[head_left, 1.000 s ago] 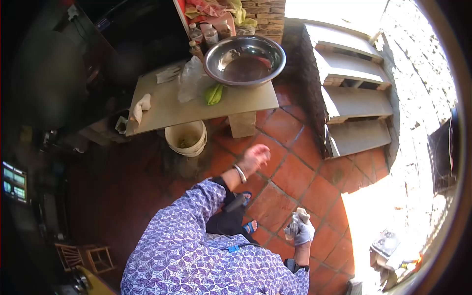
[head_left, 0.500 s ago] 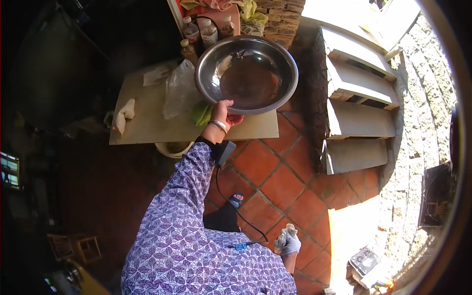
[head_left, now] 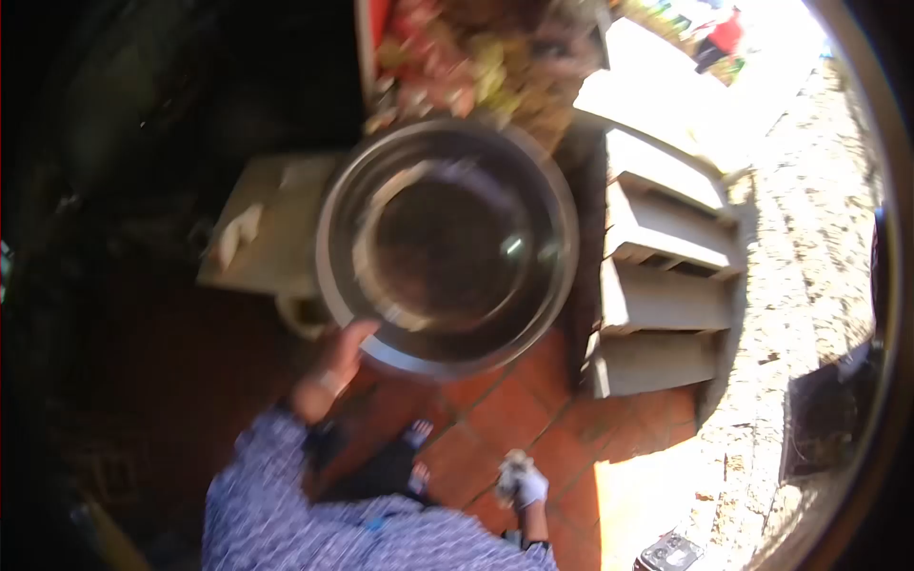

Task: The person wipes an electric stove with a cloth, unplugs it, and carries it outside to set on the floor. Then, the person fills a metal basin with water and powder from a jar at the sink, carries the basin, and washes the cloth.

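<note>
My left hand [head_left: 338, 366] is closed on the near left rim of a large shiny steel basin [head_left: 446, 354], thumb over the edge. The basin is held up in front of me, hiding much of the table behind it. Its inside looks dark with bright reflections; motion blur hides any detail. Lower down at my right side, my right hand [head_left: 530, 487] wears a pale work glove and is closed on a crumpled greyish-white thing [head_left: 511, 472], perhaps cloth. That hand is well apart from the basin.
A pale tabletop [head_left: 276, 195] bears a whitish crumpled thing [head_left: 240, 233]; a light bucket [head_left: 300, 314] stands below. Concrete steps [head_left: 666, 295] rise at the right beside a rough sunlit stone wall [head_left: 809, 257]. Red tiles [head_left: 562, 447] cover the floor. A person in red [head_left: 725, 36] is far off.
The basin has come off the table area, nearer to me and larger in view, with my left hand still on its rim. My right hand still holds the pale thing. The camera view has shifted.
</note>
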Motion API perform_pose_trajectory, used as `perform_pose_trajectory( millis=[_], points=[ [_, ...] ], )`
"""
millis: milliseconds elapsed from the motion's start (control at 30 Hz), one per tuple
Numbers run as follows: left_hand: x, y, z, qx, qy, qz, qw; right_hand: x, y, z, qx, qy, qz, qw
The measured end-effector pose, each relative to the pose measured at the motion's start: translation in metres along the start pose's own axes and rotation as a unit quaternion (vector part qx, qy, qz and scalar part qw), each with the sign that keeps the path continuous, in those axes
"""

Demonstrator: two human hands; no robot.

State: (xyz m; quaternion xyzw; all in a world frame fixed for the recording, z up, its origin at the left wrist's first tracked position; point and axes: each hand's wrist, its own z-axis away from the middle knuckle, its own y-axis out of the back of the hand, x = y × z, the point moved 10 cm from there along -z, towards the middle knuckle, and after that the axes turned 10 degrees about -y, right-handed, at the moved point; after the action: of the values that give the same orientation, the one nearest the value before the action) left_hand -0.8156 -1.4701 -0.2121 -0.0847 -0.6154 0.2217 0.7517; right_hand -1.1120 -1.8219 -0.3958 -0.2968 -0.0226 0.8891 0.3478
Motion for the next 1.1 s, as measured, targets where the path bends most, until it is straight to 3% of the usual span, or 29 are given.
perform_pose_trajectory(
  millis=[67, 167, 200, 300, 367, 433, 567, 633, 667, 800, 867, 900, 933, 967, 1000, 1033, 1067, 1100],
  points=[
    [0.027, 0.012, 0.034, 0.005, -0.004, 0.015, 1.000, -0.018, 0.031, -0.020, 0.045, 0.048, 0.020, 0.998],
    [0.025, 0.089, 0.063, 0.053, 0.010, -0.053, 0.997, 0.044, 0.047, -0.031, 0.027, -0.075, -0.002, 0.997],
    [0.021, 0.106, 0.072, 0.046, 0.018, -0.054, 0.997, 0.043, 0.053, -0.024, 0.029, -0.053, 0.113, 0.992],
    [0.023, 0.133, 0.098, 0.054, 0.021, -0.037, 0.998, 0.063, 0.083, -0.046, 0.067, -0.044, 0.119, 0.990],
    [-0.010, 0.182, 0.104, 0.050, 0.088, -0.111, 0.989, 0.067, 0.059, -0.011, 0.019, -0.044, 0.048, 0.998],
    [-0.043, 0.217, 0.115, -0.031, 0.181, -0.168, 0.969, 0.050, 0.029, 0.021, 0.062, 0.006, 0.131, 0.989],
    [-0.035, 0.217, 0.131, -0.076, 0.190, -0.163, 0.965, 0.060, -0.016, 0.050, 0.062, -0.022, 0.102, 0.993],
    [-0.047, 0.232, 0.133, -0.116, 0.228, -0.224, 0.941, 0.075, -0.030, 0.048, 0.048, -0.038, 0.093, 0.994],
    [-0.042, 0.232, 0.134, -0.135, 0.223, -0.254, 0.931, 0.059, -0.054, 0.075, 0.072, -0.011, 0.217, 0.973],
    [-0.073, 0.276, 0.123, -0.120, 0.223, -0.260, 0.932, 0.049, -0.086, 0.102, 0.112, 0.007, 0.340, 0.934],
    [-0.068, 0.276, 0.121, -0.212, 0.168, -0.400, 0.876, 0.082, -0.067, 0.067, 0.035, -0.002, 0.182, 0.983],
    [-0.068, 0.280, 0.122, -0.213, 0.165, -0.399, 0.876, 0.104, -0.053, 0.031, -0.089, 0.001, 0.031, 0.996],
    [-0.073, 0.289, 0.124, -0.175, 0.199, -0.355, 0.897, 0.127, -0.040, 0.001, -0.218, -0.036, -0.149, 0.964],
    [-0.079, 0.300, 0.127, -0.136, 0.231, -0.309, 0.912, 0.150, -0.025, -0.026, -0.322, -0.097, -0.281, 0.899],
    [-0.087, 0.310, 0.124, -0.137, 0.229, -0.308, 0.913, 0.147, -0.029, -0.018, -0.323, -0.095, -0.280, 0.899],
    [-0.103, 0.322, 0.121, -0.157, 0.253, -0.298, 0.907, 0.152, -0.009, -0.019, -0.183, -0.070, -0.123, 0.973],
    [-0.115, 0.328, 0.122, -0.176, 0.276, -0.287, 0.900, 0.144, 0.007, -0.003, -0.032, -0.042, 0.040, 0.998],
    [-0.117, 0.333, 0.122, -0.170, 0.273, -0.287, 0.902, 0.136, -0.006, 0.022, -0.033, -0.039, 0.039, 0.998]
  ],
)
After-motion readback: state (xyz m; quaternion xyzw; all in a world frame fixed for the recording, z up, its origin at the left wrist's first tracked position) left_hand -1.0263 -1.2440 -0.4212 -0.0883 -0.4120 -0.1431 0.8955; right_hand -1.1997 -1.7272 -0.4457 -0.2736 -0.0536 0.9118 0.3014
